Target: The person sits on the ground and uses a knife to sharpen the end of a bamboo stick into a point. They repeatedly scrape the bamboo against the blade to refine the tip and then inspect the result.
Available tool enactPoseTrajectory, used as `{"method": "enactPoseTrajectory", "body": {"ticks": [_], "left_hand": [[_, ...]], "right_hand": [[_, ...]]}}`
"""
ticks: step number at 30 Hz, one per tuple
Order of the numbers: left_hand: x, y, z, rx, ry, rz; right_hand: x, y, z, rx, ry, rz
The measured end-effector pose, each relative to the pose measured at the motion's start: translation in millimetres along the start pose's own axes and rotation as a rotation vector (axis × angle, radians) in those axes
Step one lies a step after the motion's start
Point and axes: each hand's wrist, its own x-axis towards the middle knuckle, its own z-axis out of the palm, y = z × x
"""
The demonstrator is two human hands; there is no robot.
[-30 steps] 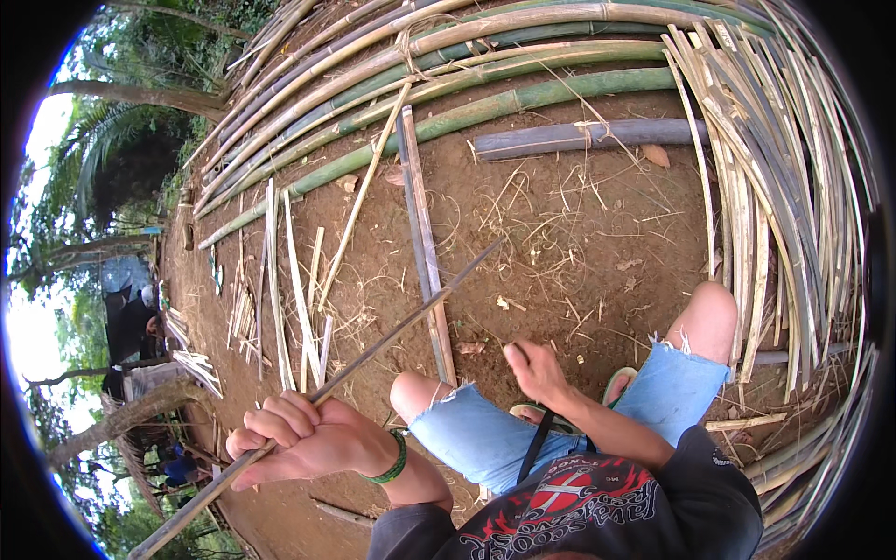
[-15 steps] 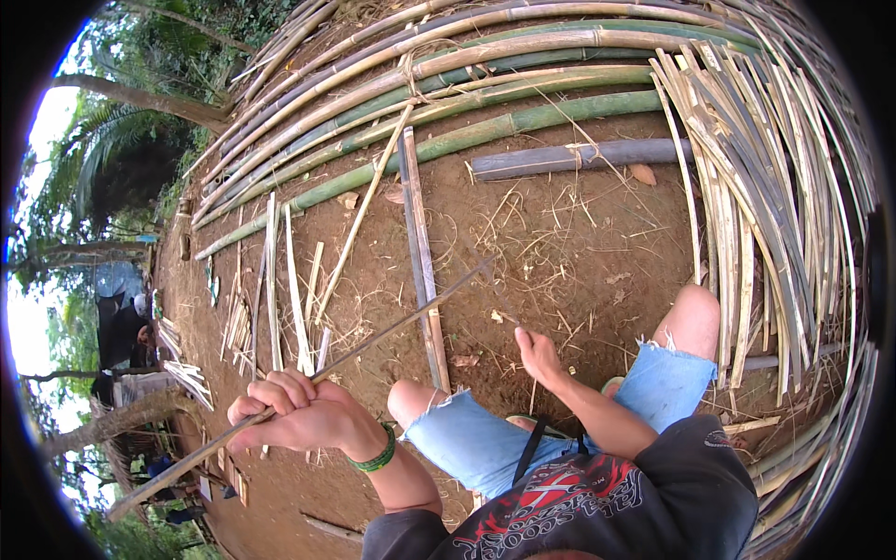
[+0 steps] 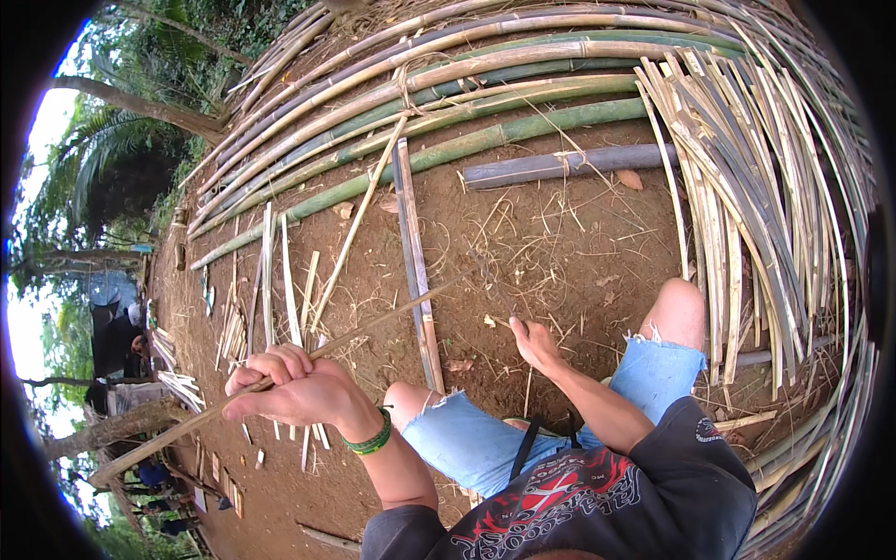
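My left hand (image 3: 299,392) is clenched around a thin bamboo strip (image 3: 373,325) whose long axis runs from lower left up toward frame centre, where my right hand (image 3: 534,343), fingers loosely spread, hovers nearest its far tip.

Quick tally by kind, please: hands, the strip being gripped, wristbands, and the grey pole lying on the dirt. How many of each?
Bare hands: 2, left hand and right hand
Long thin bamboo strip, gripped in the left hand: 1
Green bead wristband on the left wrist: 1
Dark grey round pole on the dirt: 1
Total: 5
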Motion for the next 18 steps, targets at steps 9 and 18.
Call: {"method": "enactPoseTrajectory", "body": {"ticks": [9,18], "left_hand": [[1,5,17,0.059,0.022,-0.076],[46,-25,5,-0.258,-0.293,-0.159]], "right_hand": [[27,61,-2,-0.029,0.094,0.175],[-27,-35,-12,0.104,0.002,-0.069]]}}
